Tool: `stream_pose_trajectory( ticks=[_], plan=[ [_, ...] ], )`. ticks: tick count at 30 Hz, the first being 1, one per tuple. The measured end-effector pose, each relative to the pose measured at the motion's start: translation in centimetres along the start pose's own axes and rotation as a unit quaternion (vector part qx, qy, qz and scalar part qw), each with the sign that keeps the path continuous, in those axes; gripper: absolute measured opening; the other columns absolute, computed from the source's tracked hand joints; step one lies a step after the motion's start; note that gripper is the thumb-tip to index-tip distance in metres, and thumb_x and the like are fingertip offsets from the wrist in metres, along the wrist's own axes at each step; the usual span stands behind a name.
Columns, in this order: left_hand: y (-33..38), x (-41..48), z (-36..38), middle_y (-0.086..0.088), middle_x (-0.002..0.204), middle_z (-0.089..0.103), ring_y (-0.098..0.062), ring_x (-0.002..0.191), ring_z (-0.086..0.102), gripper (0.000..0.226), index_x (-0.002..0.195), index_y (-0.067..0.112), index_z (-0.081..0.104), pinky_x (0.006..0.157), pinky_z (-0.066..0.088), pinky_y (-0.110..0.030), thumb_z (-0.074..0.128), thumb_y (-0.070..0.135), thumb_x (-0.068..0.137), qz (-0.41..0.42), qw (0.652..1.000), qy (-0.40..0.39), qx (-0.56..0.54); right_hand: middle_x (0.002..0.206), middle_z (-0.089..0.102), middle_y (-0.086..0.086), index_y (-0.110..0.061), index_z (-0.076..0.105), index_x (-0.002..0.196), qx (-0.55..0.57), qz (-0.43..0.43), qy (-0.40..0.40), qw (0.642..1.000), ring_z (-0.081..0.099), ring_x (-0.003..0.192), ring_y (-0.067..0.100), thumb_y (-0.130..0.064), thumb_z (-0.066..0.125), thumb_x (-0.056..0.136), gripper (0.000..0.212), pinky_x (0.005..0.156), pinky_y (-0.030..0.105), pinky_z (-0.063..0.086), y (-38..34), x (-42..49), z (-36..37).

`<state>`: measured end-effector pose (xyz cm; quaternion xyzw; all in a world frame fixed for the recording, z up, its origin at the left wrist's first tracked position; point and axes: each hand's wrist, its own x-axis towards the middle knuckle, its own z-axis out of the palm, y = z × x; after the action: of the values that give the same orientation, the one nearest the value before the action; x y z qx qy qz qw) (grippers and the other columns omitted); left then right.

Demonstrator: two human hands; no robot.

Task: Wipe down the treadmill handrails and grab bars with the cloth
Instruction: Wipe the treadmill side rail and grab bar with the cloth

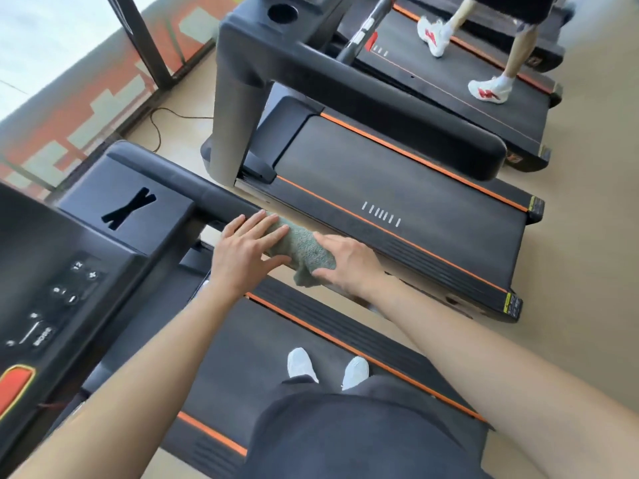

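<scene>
A grey-green cloth [301,248] is draped over the black right handrail [193,188] of the treadmill I stand on. My left hand [247,250] lies flat on the cloth's near-console end, fingers spread. Over the cloth's far end, my right hand [345,262] is closed around cloth and rail. The part of the rail under the cloth and hands is hidden.
The console [52,288] with buttons and a red stop key sits at left. A second treadmill [397,209] stands just beyond the rail, with its own thick handrail [380,102]. A person's legs in white shoes [485,89] walk on a third treadmill at the top right.
</scene>
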<state>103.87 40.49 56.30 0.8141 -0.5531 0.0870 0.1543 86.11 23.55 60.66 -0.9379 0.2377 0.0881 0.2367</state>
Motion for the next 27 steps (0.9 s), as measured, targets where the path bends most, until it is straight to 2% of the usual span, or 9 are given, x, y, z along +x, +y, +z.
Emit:
stream_pose_trajectory(
  ticks=[2,7,11,15,20,27],
  plan=[
    [-1.1,0.0,-0.5,-0.002,0.143,0.062,-0.023,0.138,0.052,0.060,0.131,0.028,0.069,0.115,0.038,-0.048,0.067,0.062,0.082,-0.021,1.000,-0.005,-0.009,0.153,0.046,-0.008,-0.031,0.034,0.155,-0.005,-0.009,-0.013,1.000,0.047,0.136,0.019,-0.050,0.071,0.086,0.081,0.106,0.034,0.042,-1.0,1.2,-0.1],
    [-1.0,-0.3,-0.7,-0.005,0.148,0.057,-0.026,0.144,0.045,0.065,0.134,0.024,0.067,0.118,0.036,-0.049,0.085,0.047,0.076,-0.081,0.996,-0.016,-0.032,0.156,0.042,-0.008,-0.030,0.030,0.157,0.005,-0.028,-0.033,0.999,0.046,0.137,0.022,-0.045,0.072,0.088,0.082,0.107,0.041,0.044,-1.5,1.8,-0.4],
    [1.3,-1.4,0.3,-0.007,0.150,0.054,-0.028,0.145,0.042,0.066,0.134,0.020,0.067,0.113,0.042,-0.049,0.088,0.042,0.075,-0.113,0.991,0.003,-0.072,0.162,0.033,-0.005,-0.034,0.025,0.158,-0.020,-0.036,-0.020,0.999,0.039,0.142,0.021,-0.044,0.071,0.090,0.083,0.110,0.041,0.040,-0.2,-0.4,-0.2],
    [5.9,-2.2,1.5,-0.010,0.149,0.055,-0.031,0.144,0.044,0.065,0.131,0.017,0.069,0.109,0.046,-0.051,0.086,0.044,0.075,-0.119,0.988,0.021,-0.096,0.162,0.033,-0.006,-0.037,0.025,0.158,-0.022,-0.031,-0.005,0.999,0.039,0.143,0.020,-0.043,0.072,0.088,0.084,0.109,0.039,0.039,2.7,-3.6,-0.3],
    [14.0,-2.8,2.6,-0.008,0.147,0.057,-0.030,0.142,0.047,0.062,0.128,0.015,0.070,0.110,0.043,-0.045,0.082,0.049,0.077,-0.129,0.988,0.040,-0.080,0.161,0.035,-0.006,-0.039,0.027,0.157,-0.008,-0.029,0.004,1.000,0.040,0.142,0.018,-0.042,0.074,0.087,0.084,0.110,0.039,0.041,8.1,-8.9,-0.5],
    [25.6,-4.3,4.4,-0.009,0.153,0.051,-0.028,0.149,0.036,0.058,0.130,0.009,0.068,0.116,0.041,-0.046,0.073,0.045,0.085,-0.167,0.973,0.052,-0.153,0.159,0.038,-0.008,-0.039,0.031,0.155,0.009,-0.045,0.028,0.999,0.043,0.140,0.017,-0.038,0.076,0.085,0.083,0.109,0.039,0.043,16.1,-16.7,-0.5]
  ],
)
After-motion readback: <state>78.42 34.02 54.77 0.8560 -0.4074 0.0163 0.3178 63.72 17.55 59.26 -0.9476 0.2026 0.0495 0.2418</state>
